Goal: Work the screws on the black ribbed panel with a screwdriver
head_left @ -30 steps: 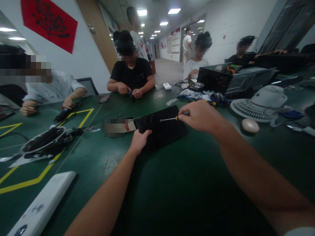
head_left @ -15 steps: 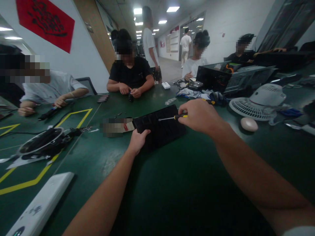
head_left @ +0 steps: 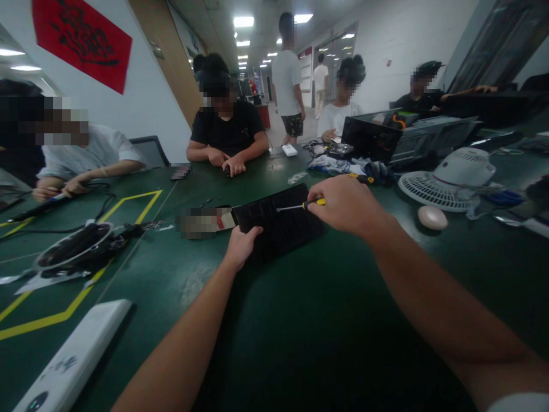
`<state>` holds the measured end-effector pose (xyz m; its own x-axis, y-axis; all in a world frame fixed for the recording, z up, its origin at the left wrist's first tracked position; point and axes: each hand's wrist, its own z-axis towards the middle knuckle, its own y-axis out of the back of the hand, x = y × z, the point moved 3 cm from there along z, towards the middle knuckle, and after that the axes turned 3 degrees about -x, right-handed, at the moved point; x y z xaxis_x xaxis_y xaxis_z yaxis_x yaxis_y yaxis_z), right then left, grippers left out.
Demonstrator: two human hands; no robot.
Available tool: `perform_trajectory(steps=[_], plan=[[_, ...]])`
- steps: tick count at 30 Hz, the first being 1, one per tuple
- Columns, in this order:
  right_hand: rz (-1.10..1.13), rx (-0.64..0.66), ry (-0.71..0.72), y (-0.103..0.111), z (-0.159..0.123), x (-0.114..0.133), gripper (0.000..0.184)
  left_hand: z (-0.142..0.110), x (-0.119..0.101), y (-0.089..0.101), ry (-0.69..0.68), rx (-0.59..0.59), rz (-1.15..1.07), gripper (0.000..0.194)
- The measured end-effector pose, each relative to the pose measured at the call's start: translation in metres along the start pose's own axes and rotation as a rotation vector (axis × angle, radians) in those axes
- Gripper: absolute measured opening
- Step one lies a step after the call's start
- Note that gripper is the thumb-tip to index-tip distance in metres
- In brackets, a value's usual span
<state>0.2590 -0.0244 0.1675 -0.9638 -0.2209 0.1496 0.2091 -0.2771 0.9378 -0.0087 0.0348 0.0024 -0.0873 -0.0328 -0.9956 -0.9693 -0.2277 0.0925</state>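
My left hand (head_left: 242,246) grips the near left corner of a flat black rectangular panel (head_left: 295,232), thumb on top. The panel lies tilted over the green table, its surface too dark to make out in detail. In my right hand (head_left: 341,203), closed round its yellow and black handle, is a screwdriver (head_left: 295,207). Its metal shaft points left across the panel, with the tip over the panel's upper middle. I cannot tell whether the tip touches. A small box with a blurred face (head_left: 225,218) lies just left of the panel.
A white fan (head_left: 454,177) and a pale rounded mouse-like object (head_left: 432,218) are on the right. Front left holds a long white device (head_left: 81,349); behind it lies a black ring-shaped item with cables (head_left: 72,246). Cloths (head_left: 338,164) lie at the back. Co-workers sit around the table.
My hands, the panel and the screwdriver stay almost still. A standing person in the background has moved right. The co-worker at left has shifted their hands and dark tool leftward.
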Motion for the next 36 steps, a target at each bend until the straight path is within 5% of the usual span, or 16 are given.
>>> perform_trajectory(steps=[36], plan=[[0.015,-0.075,0.062,-0.002,0.0,-0.006,0.023,-0.003,-0.003,-0.001,0.007,-0.018,-0.006,0.042]])
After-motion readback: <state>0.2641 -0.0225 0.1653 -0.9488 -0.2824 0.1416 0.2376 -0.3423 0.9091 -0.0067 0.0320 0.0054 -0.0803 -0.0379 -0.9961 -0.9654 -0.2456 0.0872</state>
